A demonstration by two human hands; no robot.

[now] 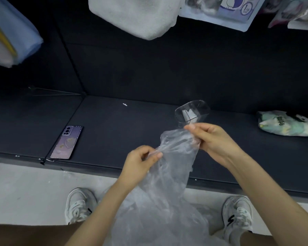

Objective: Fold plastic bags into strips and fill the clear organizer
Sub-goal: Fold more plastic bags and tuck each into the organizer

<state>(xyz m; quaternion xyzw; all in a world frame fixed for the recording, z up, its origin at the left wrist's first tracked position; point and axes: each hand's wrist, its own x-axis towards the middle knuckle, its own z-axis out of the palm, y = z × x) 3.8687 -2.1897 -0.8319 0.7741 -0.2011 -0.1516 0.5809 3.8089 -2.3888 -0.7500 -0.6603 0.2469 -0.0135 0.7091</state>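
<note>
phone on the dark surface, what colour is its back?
Purple phone, faint heart shapes; head view.

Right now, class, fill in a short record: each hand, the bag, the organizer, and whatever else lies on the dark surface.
left hand: pinches the plastic bag at a bunched edge
right hand: pinches the bag's top end
plastic bag: clear, crumpled, not yet a strip
clear organizer: on the dark surface beyond the right hand, something whitish inside
phone: back up, left on the surface
printed bag: right on the surface
</note>
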